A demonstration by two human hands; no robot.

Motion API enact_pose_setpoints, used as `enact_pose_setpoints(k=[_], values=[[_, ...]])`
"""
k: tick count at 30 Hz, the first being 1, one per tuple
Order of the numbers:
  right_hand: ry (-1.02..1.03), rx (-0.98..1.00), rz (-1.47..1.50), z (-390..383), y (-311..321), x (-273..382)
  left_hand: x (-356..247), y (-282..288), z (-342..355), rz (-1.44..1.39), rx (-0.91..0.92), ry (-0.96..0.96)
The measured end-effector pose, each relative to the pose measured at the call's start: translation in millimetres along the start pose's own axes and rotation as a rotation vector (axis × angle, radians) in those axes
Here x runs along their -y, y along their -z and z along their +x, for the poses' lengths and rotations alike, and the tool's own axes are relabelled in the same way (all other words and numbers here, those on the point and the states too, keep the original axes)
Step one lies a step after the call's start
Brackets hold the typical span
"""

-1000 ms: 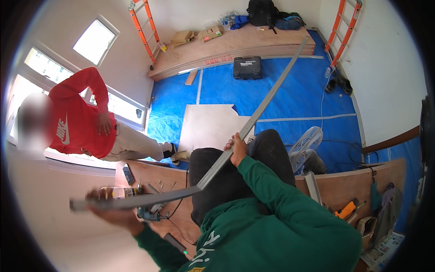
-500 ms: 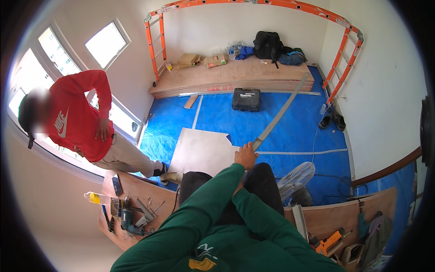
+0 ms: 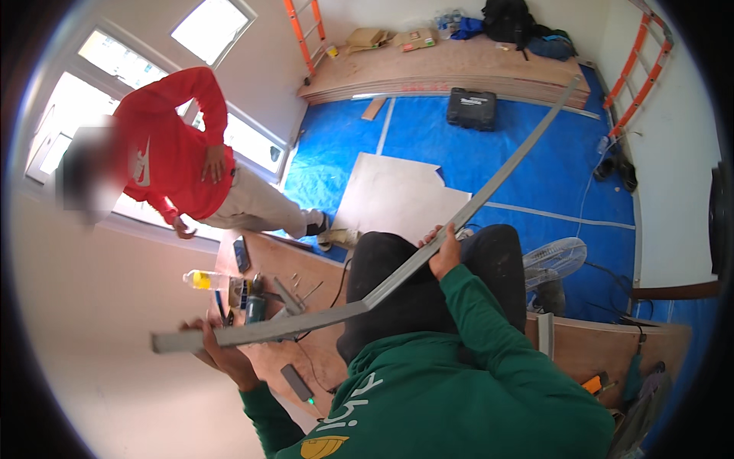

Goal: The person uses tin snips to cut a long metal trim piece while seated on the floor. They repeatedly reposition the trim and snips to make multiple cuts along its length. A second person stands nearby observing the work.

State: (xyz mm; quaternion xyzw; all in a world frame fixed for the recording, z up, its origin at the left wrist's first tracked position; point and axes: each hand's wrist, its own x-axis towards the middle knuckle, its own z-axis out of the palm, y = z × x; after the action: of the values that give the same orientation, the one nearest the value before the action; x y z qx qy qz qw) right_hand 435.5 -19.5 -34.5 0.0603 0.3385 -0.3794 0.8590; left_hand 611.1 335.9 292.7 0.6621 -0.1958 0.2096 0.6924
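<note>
A long grey metal strip (image 3: 505,168) runs diagonally across my view, with a bend above my lap. My left hand (image 3: 223,354) is wrapped round its lower-left part, close to the end. My right hand (image 3: 445,254) grips it farther up, over my dark-trousered legs (image 3: 382,268); the far stretch reaches up to the right over the blue sheeting. Below the strip, on a plywood board (image 3: 336,356) at my left, lie a drill (image 3: 255,306), a plastic bottle (image 3: 208,280), a phone (image 3: 241,254) and a dark power bank (image 3: 298,382).
A co-worker in red (image 3: 183,153) stands at the left by windows. Ahead are a white sheet (image 3: 390,191), a black case (image 3: 470,109), stacked boards (image 3: 413,70) with bags, and orange ladders (image 3: 634,84). A fan (image 3: 554,260) and tools (image 3: 596,384) sit at right.
My left hand, reaching to the middle half a second ago, is back at the lower left on the strip's near end. The view has shifted; the co-worker's other hand now shows.
</note>
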Motion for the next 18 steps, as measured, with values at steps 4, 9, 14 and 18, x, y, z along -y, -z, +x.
enact_pose_setpoints(k=[4,9,14,18], values=[[0.000,-0.013,-0.029,-7.7,-3.7,0.1,127.9,229.3,-90.4,-0.176,-0.413,0.585],[-0.004,0.003,-0.075,-5.7,4.2,13.2,102.7,128.4,-107.2,-0.169,-0.362,0.386],[-0.026,0.068,-0.109,-3.1,0.7,11.7,-11.6,-49.0,-21.3,-0.383,-0.087,0.169],[-0.028,0.087,-0.102,6.2,8.5,10.8,-7.7,-217.0,-45.1,-0.146,0.538,-0.088]])
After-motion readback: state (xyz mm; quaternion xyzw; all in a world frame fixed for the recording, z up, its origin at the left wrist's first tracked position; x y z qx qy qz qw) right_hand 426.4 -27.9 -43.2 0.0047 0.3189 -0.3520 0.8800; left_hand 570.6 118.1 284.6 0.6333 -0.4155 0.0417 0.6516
